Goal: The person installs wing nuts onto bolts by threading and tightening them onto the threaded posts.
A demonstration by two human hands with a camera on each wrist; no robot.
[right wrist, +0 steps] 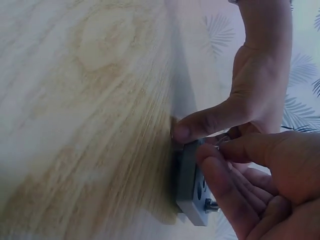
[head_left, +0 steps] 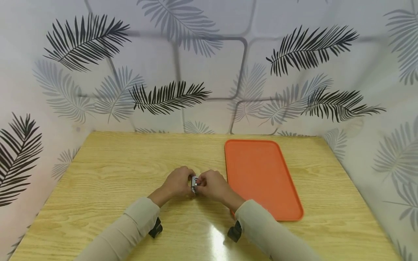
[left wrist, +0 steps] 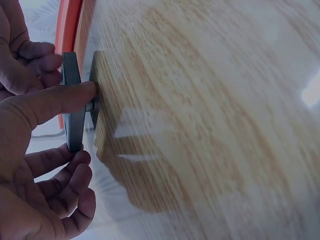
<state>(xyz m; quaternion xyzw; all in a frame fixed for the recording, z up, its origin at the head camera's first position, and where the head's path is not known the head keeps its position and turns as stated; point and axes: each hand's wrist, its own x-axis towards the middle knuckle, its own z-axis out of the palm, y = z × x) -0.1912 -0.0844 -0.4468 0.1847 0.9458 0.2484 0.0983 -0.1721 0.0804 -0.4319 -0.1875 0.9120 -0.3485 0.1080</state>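
Note:
A small grey rectangular metal plate with round holes (head_left: 194, 184) stands on edge just above the table, between my two hands. My left hand (head_left: 177, 182) grips it by its opposite ends, thumb on the near one; in the left wrist view the plate (left wrist: 74, 117) has a short metal stub (left wrist: 90, 106) on its far face. My right hand (head_left: 213, 185) pinches a tiny shiny metal piece (right wrist: 217, 147) against the plate's holed face; the fingers hide most of it. A metal bolt (right wrist: 212, 205) sticks out of that face near the other end.
An orange-red tray (head_left: 261, 174) lies on the wood-grain table (head_left: 130, 156) to the right of my hands, partly under the right forearm. Behind and beside the table hangs a leaf-patterned backdrop (head_left: 202, 69). Dark wrist mounts (head_left: 156, 229) sit under both cuffs.

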